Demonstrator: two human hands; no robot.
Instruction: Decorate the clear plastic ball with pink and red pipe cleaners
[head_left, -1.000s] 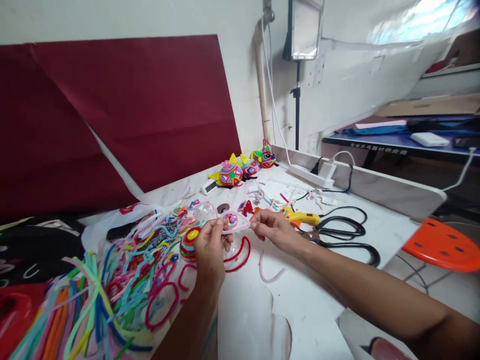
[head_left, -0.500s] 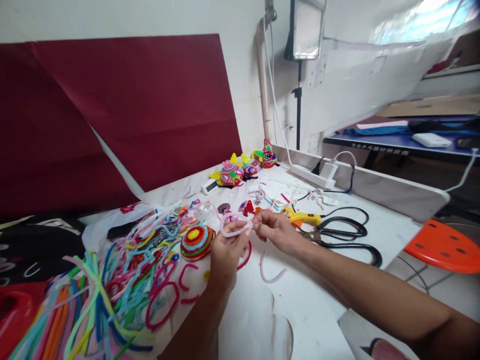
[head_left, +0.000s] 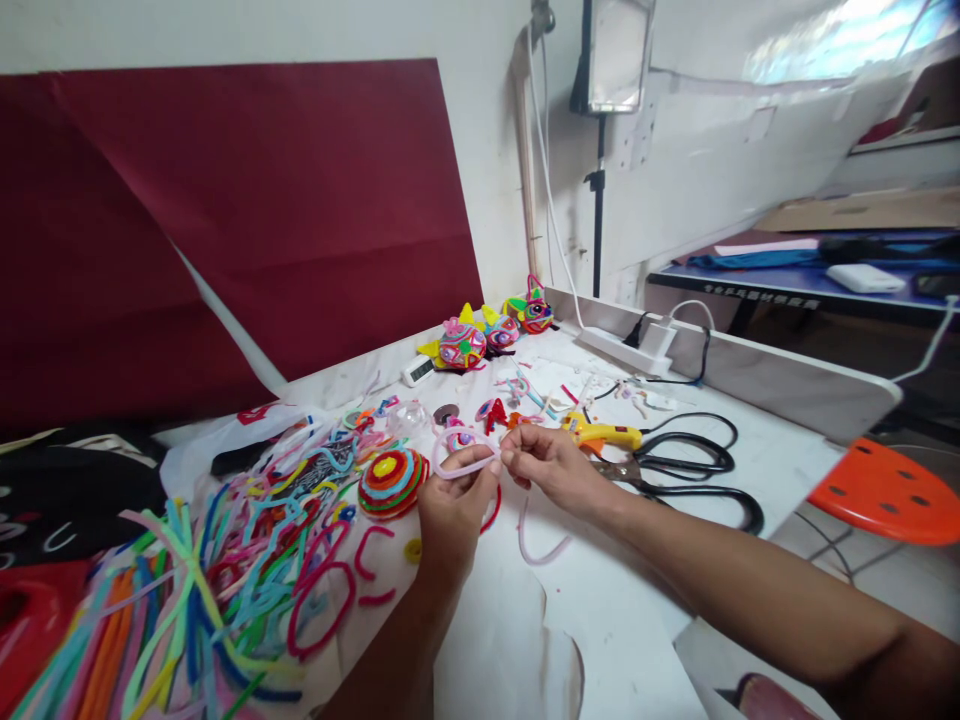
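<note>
Over a white table (head_left: 615, 590), my left hand (head_left: 452, 515) and my right hand (head_left: 551, 462) pinch the two ends of a pale pink pipe cleaner (head_left: 459, 461) bent into a small loop. The loop curls up between the fingertips, which nearly meet. Just left of my left hand lies a dome of coiled pipe cleaners (head_left: 391, 482) in red, blue and yellow rings. A second pale pink piece (head_left: 541, 547) lies on the table below my right wrist.
A heap of loose coloured pipe cleaners (head_left: 187, 590) covers the table's left. A yellow glue gun (head_left: 604, 435) and black scissors (head_left: 694, 478) lie right of my hands. Finished pipe-cleaner figures (head_left: 487, 335) stand at the back; a power strip (head_left: 626, 350) beyond. An orange stool (head_left: 889, 490) stands right.
The straight pink pipe cleaner has been bent into a loop. My left hand has moved right toward my right hand, uncovering the coiled dome.
</note>
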